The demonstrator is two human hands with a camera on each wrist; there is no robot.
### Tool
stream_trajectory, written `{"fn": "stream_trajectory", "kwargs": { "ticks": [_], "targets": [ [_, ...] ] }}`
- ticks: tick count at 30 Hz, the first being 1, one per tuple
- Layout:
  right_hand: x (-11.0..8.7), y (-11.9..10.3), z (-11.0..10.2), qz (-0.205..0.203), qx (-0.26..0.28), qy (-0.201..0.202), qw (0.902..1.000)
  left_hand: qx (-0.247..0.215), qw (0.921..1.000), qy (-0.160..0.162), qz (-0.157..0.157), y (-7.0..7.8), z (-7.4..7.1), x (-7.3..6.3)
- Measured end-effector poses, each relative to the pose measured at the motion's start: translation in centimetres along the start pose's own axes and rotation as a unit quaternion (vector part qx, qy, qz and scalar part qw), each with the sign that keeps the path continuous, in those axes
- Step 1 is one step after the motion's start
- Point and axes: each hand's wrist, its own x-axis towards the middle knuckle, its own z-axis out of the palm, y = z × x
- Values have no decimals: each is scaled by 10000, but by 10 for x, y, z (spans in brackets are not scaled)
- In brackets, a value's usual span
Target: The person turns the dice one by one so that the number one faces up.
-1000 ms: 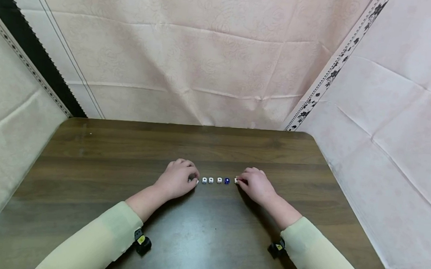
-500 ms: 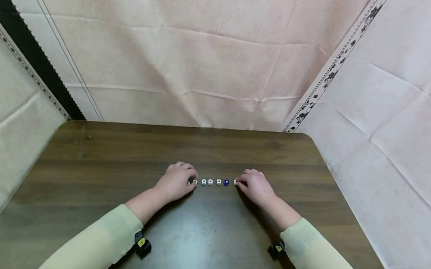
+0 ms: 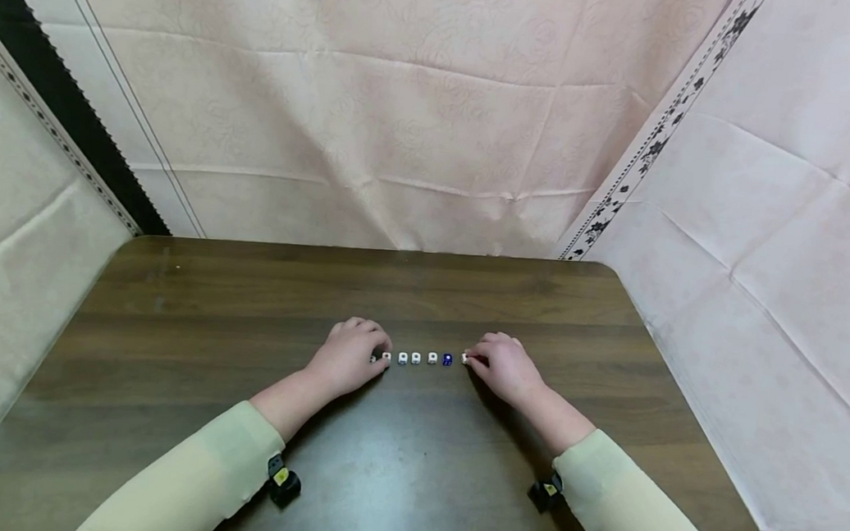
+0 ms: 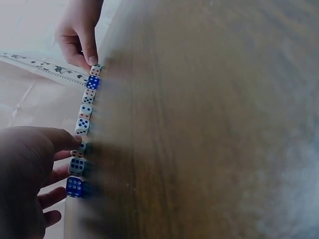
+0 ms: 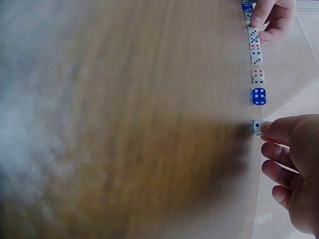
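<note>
Small dice, white ones and two blue ones, form a row across the wooden table. My left hand (image 3: 344,360) pinches a white die (image 4: 79,149) within the row. Beyond that, at the row's left end, another white die (image 4: 76,167) and a blue die (image 4: 74,187) lie beside its lower fingers, mostly hidden in the head view. At the right end my right hand (image 3: 510,370) pinches a white die (image 5: 257,126) between thumb and fingertip. A gap parts it from the second blue die (image 5: 258,96). Between the hands, white dice (image 3: 416,358) stand with uneven small gaps.
The brown wooden table (image 3: 412,446) reaches back to a hanging pale cloth (image 3: 406,116), with more cloth at both sides. A black wrist camera (image 3: 284,486) hangs beneath the left sleeve, another camera (image 3: 545,492) beneath the right.
The left fingertips have shifted very slightly, so the white die at them shows more in the head view. The right hand and the other dice stay in place.
</note>
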Motion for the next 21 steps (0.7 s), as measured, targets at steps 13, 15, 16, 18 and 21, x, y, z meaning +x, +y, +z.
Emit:
{"fn": "stream_trajectory", "kwargs": {
  "ticks": [13,15,16,18,21],
  "targets": [
    [0,-2,-1,7,-10,1,10000,-33,10000,17,-58,-6,-3,-11],
    [0,-2,-1,-25,-33,32,10000,-52,10000,58,-46,-8,-5,-15],
    [0,-2,-1,-41,-32,50,10000,-53,9999,78,-52,-10,-5,-16],
    [0,-2,0,-65,-35,78,9999,-64,9999,124,-57,-12,-7,-20],
    [0,-2,0,-50,-34,69,10000,-71,9998,167,-83,-17,-8,-24]
  ]
}}
